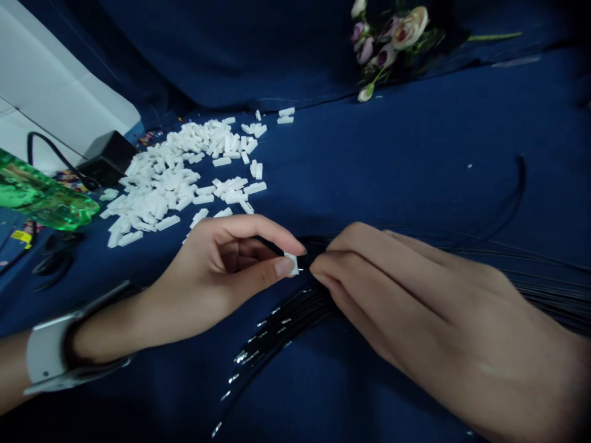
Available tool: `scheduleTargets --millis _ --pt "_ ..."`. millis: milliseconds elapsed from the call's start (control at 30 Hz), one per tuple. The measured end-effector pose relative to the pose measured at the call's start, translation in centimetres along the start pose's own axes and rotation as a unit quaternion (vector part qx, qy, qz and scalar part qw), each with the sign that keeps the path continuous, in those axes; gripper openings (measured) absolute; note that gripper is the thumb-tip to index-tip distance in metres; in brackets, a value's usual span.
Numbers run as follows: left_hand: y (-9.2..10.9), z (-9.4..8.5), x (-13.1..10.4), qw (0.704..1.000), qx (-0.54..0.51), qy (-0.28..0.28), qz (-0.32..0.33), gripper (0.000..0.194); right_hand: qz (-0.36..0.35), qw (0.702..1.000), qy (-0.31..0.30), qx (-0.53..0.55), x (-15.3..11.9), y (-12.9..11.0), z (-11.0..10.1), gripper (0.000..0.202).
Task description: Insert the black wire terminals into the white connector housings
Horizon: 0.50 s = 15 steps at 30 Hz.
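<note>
Between the thumb and forefinger of my left hand (231, 271) is a small white plastic connector housing (292, 263). My right hand (415, 301) is pinched just to the right of it, and a thin metal tip shows between the two, close to the housing. That tip looks like the end of a black wire, most of which my right fingers hide. Below lies a bundle of black wires (300, 307) with shiny metal terminals fanned out to the lower left. More of the wires run out to the right behind my right hand.
A heap of white connector housings (170, 178) spreads over the blue cloth (392, 166) at upper left. Left of it are a green bottle (50, 191) and a black box (108, 157) with a cable. Artificial flowers (392, 40) lie at the back.
</note>
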<state>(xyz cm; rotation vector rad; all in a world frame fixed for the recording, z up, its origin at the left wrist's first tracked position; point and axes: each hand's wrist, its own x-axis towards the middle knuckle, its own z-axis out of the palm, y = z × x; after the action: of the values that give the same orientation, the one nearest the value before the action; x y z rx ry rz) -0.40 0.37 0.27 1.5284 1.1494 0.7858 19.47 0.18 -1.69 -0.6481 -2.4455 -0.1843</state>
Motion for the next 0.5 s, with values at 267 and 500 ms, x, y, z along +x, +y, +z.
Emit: scheduleTargets --millis 267,500 --pt "-0.27 0.22 0.03 1.0 -0.012 0.01 0.024 0.007 -0.01 1.0 0.006 0.0 -0.01 0.06 -0.08 0.019" --pt "-0.24 0.36 0.11 0.998 -0.031 0.02 0.042 0.016 0.006 1.0 0.013 0.026 0.34 -0.05 -0.01 0.02"
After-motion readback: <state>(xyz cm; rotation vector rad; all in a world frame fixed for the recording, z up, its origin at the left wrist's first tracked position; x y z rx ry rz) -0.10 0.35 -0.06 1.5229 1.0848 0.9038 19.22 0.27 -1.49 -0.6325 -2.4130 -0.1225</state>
